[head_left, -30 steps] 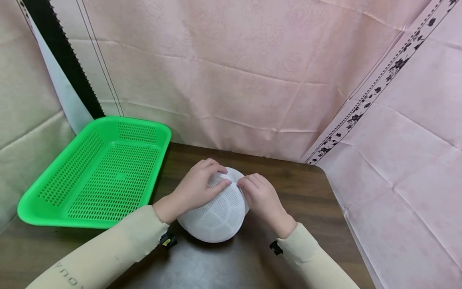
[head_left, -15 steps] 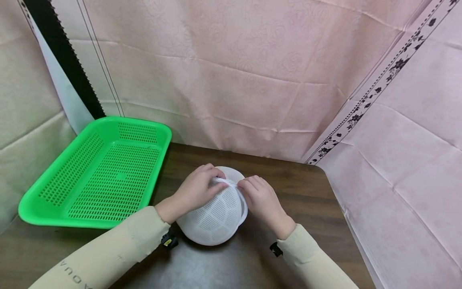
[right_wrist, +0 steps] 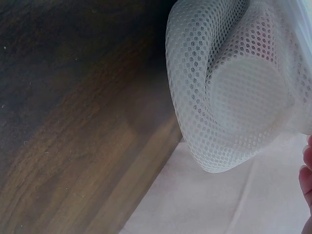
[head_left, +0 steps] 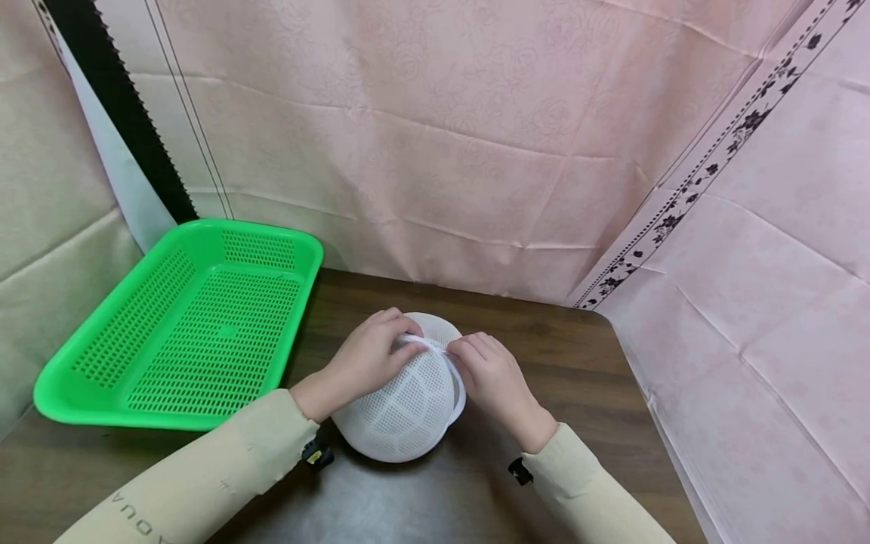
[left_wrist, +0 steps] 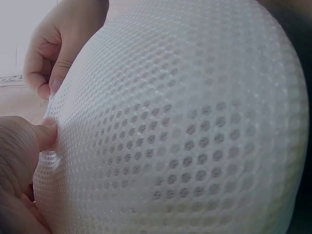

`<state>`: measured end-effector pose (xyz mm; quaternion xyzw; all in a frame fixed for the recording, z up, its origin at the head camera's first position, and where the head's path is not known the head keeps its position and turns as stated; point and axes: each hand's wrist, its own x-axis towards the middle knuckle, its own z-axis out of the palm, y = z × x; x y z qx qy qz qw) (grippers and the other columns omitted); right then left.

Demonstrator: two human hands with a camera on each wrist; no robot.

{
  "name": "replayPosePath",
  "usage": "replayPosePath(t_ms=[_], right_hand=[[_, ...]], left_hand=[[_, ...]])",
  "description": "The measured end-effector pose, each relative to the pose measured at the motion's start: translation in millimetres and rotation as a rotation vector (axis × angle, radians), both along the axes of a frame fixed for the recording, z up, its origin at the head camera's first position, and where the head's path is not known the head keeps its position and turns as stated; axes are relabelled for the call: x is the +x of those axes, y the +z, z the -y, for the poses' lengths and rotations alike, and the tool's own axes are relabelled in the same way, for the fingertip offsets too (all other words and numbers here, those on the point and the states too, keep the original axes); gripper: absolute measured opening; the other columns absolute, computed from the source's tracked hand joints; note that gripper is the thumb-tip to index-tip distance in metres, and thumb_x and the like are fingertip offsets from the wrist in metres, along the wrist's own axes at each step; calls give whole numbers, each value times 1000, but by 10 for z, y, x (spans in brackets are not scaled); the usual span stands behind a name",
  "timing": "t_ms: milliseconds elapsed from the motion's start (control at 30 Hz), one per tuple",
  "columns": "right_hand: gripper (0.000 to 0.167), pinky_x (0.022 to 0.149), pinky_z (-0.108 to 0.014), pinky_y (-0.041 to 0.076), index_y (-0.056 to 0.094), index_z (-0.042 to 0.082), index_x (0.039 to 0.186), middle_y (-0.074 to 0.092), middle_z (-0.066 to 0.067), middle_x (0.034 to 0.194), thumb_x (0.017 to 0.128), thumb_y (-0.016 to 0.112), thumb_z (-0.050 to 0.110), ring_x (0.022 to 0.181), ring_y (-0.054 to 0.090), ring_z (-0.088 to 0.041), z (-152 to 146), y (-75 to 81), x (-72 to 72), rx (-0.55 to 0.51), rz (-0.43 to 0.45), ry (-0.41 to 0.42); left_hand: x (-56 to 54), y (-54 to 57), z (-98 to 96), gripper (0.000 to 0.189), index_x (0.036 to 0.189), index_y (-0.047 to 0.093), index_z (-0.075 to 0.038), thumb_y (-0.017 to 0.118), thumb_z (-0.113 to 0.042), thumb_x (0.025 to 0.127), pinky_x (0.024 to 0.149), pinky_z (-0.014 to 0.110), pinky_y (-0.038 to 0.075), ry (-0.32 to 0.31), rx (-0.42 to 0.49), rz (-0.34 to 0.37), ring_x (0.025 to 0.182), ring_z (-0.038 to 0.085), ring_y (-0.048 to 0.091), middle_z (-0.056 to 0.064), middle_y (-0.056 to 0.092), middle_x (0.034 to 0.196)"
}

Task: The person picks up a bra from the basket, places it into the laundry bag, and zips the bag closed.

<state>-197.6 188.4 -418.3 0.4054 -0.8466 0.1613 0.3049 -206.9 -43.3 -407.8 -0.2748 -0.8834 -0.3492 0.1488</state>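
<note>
Around the back and sides of the work spot, pale pink cloth (head_left: 462,143) is hanging in creases, a band of black flowers (head_left: 710,170) running down it on the right and a jagged black strip (head_left: 122,106) slanting at the far left. Below it the dark wooden table (head_left: 571,347) is stretching out, catching a dull shine near the front. On its left side a green plastic basket (head_left: 224,332) is standing, its walls and floor pierced with small slots. A person's two cream sleeves are reaching in from the near side, the left sleeve (head_left: 217,461) bearing dark lettering, the right sleeve (head_left: 584,483) looking plain from here. Between them, on the middle of the table and just right of the basket, a rounded white mesh bag (head_left: 401,408) is sitting, bulging toward the person, with a second rounded side showing behind its pale top edge (head_left: 427,344). The left hand (head_left: 372,351) is pinching the bag near that edge, thumb on the near side and fingers reaching over. The right hand (head_left: 491,372), fingers bent and gathered together, is pinching the edge just beside it. A small black device is sitting at each wrist, one at the left (head_left: 316,452), one at the right (head_left: 520,468).
</note>
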Motion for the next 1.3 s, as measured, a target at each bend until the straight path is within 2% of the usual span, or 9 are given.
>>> replayPosePath(t_ms=[267,600,800,1133,1300], right_hand=[[21,77,-33,49,64,8,100,64,-1,96,82,73,0,87,59,-18,-2,-18,9,0,-2,5],[21,79,-33,50,64,8,99,64,-1,95,82,73,0,88,59,-18,-17,15,23,5,-16,5],[17,79,-33,49,64,8,99,63,-1,95,85,70,2,87,59,-18,-27,31,35,14,-13,-1],[12,77,-33,49,64,7,98,64,-1,95,88,66,2,86,59,-18,-62,3,40,12,-27,0],[13,77,-33,49,63,7,98,64,-1,95,87,67,0,85,59,-18,-77,-4,51,5,-28,0]], left_hand=[[1,-10,6,15,95,68,-18,75,-29,86,76,30,48,-3,16,-9,85,11,52,-9,55,88],[2,8,6,16,95,68,-19,74,-31,86,76,28,48,3,10,22,83,10,52,-9,54,87],[1,18,3,16,96,69,-19,73,-31,87,75,28,48,8,9,38,84,11,52,-9,55,88],[-24,21,15,17,96,69,-18,71,-34,88,77,30,49,39,30,75,84,12,53,-8,56,90],[-25,13,18,17,96,69,-17,71,-32,89,79,33,49,43,48,69,86,14,55,-6,57,91]])
